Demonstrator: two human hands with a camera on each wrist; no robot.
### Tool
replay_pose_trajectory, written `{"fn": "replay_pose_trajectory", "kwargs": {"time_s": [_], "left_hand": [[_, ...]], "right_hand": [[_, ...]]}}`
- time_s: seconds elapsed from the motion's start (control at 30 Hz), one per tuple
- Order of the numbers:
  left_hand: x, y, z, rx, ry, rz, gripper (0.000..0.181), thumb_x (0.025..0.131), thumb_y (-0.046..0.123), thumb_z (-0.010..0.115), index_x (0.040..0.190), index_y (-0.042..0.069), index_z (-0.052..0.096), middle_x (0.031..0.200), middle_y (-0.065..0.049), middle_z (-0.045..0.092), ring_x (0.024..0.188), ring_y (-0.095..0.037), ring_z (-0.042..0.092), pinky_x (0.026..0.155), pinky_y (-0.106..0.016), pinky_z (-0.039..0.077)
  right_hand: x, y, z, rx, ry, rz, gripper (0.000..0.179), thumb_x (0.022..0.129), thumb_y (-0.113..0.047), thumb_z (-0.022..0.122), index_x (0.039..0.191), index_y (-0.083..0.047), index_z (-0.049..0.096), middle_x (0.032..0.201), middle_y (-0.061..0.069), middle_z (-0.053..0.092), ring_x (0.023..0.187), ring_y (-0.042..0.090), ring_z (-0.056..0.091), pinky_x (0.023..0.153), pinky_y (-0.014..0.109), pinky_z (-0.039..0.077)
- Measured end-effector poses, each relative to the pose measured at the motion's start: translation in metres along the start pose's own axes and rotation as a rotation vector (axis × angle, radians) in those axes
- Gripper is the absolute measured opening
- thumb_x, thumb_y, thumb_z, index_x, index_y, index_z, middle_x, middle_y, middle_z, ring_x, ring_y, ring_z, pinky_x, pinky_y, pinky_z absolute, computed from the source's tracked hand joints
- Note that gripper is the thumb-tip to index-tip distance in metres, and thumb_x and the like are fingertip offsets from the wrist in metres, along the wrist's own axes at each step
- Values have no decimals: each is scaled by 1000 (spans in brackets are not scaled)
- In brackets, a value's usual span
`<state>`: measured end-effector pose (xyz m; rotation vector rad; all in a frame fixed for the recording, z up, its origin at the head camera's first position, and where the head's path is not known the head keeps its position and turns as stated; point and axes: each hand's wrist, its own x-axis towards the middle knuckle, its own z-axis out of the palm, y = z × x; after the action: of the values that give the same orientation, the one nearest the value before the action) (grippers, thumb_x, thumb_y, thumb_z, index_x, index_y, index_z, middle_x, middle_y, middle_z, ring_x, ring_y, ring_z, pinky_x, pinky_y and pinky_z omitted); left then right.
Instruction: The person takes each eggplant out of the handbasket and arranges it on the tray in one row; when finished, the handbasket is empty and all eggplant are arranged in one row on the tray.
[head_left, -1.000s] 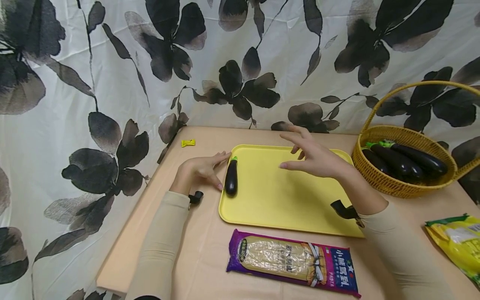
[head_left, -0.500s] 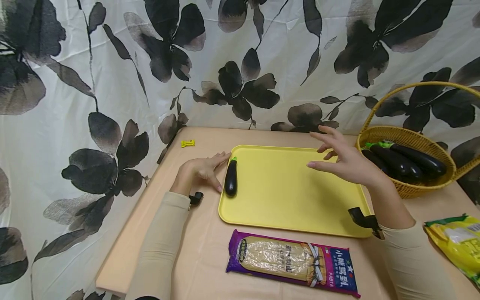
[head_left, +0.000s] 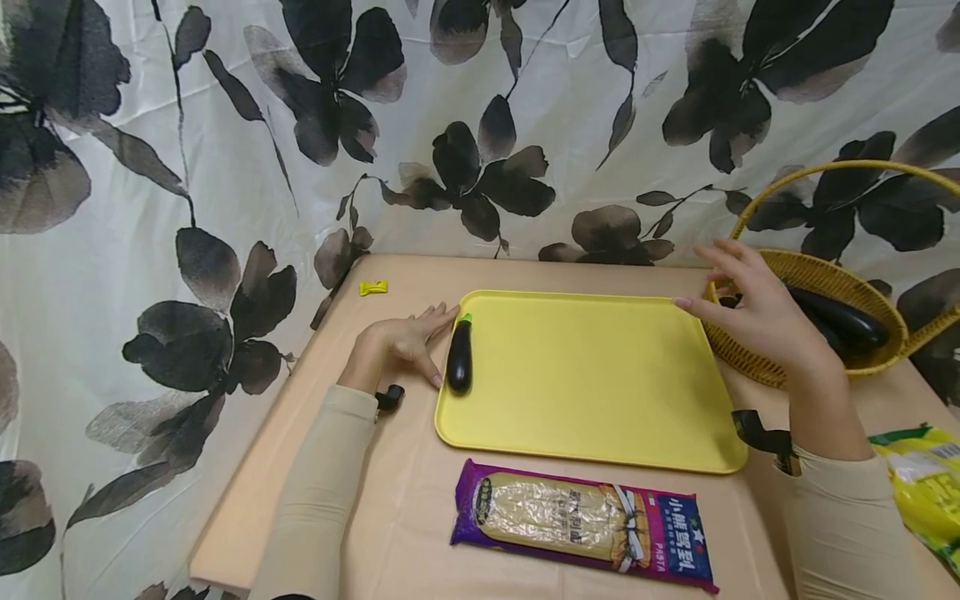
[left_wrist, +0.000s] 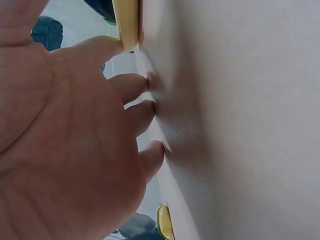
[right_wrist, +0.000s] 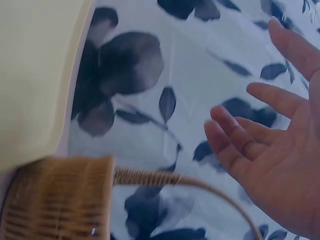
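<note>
My left hand [head_left: 402, 342] rests at the left edge of the yellow tray [head_left: 592, 383], its fingers spread and fingertips on the tabletop. In the left wrist view, one fingertip of this hand [left_wrist: 75, 130] touches the tray's rim [left_wrist: 126, 25]. A small eggplant [head_left: 460, 357] lies on the tray along that same edge, right beside the hand. My right hand [head_left: 765, 312] hovers with loosely spread fingers at the near-left side of the wicker basket [head_left: 885, 300], holding nothing. Several eggplants [head_left: 843, 318] lie in the basket, partly hidden behind the hand.
A purple pasta packet [head_left: 585, 525] lies in front of the tray. At the right edge is a yellow bag [head_left: 926, 492], partly behind the right sleeve. A small yellow wrapped piece [head_left: 372, 287] sits at the back left. Floral cloth [head_left: 465, 125] hangs behind the table.
My right hand has moved right, from above the tray to the basket, and now covers part of the eggplants there. The left hand and the eggplant on the tray have stayed in place.
</note>
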<state>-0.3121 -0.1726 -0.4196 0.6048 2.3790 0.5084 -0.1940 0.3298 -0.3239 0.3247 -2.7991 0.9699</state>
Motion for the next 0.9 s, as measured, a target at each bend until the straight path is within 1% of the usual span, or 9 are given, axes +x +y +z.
{"fn": "replay_pose_trajectory", "kwargs": {"time_s": [0.07,0.17,0.23,0.3,0.4,0.5,0.57,0.73,0.9], "left_hand": [[-1,-1,1,15,1,9,154,58,51,100,169,29,-5,175,-10,-16,161,-31,-18,130,-59,-7],[-3,-3,3,32,-2,25,155,60,54,99,168,25,-8,174,-12,-18,161,-31,-19,130,-57,-7],[-4,-4,4,41,-3,36,155,61,55,98,168,23,-9,174,-13,-18,161,-32,-19,130,-57,-8],[-5,-5,4,43,-3,39,154,62,55,97,168,23,-9,174,-13,-19,161,-31,-20,130,-56,-9],[-4,-6,4,54,-2,46,153,63,56,97,168,23,-10,174,-13,-19,161,-32,-20,130,-56,-9],[-4,-6,4,52,0,46,152,63,56,97,168,24,-9,174,-13,-19,161,-31,-20,130,-56,-9],[-5,-6,3,46,0,45,152,63,55,97,168,24,-9,174,-13,-19,161,-32,-20,130,-56,-9],[-6,-6,2,34,-3,44,152,63,55,97,168,24,-8,174,-13,-19,161,-32,-20,130,-57,-9],[-5,-7,1,31,-6,45,152,62,56,97,168,26,-8,174,-12,-19,161,-31,-20,130,-56,-11]], "right_hand": [[0,8,-3,-11,23,20,82,97,-34,74,165,-13,32,173,20,14,134,54,44,100,80,40],[2,20,-7,-26,42,46,82,99,-35,72,165,-11,31,172,24,14,144,58,32,107,82,31],[2,27,-10,-30,54,54,81,99,-35,72,164,-10,31,171,26,15,149,58,25,111,82,26],[3,35,-13,-39,63,68,81,100,-36,70,165,-10,30,171,27,16,151,57,20,112,83,23],[3,47,-16,-56,74,112,80,101,-39,68,165,-12,29,170,28,18,146,58,27,108,82,29],[3,57,-18,-66,73,160,81,102,-43,65,166,-14,26,170,28,16,141,59,31,103,82,35],[3,62,-18,-67,77,169,80,103,-44,63,167,-14,25,170,28,16,137,59,33,102,80,36],[3,76,-18,-71,88,177,77,105,-43,59,166,-11,26,167,32,21,133,58,35,100,76,34],[0,90,-19,-92,55,271,80,105,-50,53,167,-9,21,161,37,28,134,61,35,102,80,32]]}}
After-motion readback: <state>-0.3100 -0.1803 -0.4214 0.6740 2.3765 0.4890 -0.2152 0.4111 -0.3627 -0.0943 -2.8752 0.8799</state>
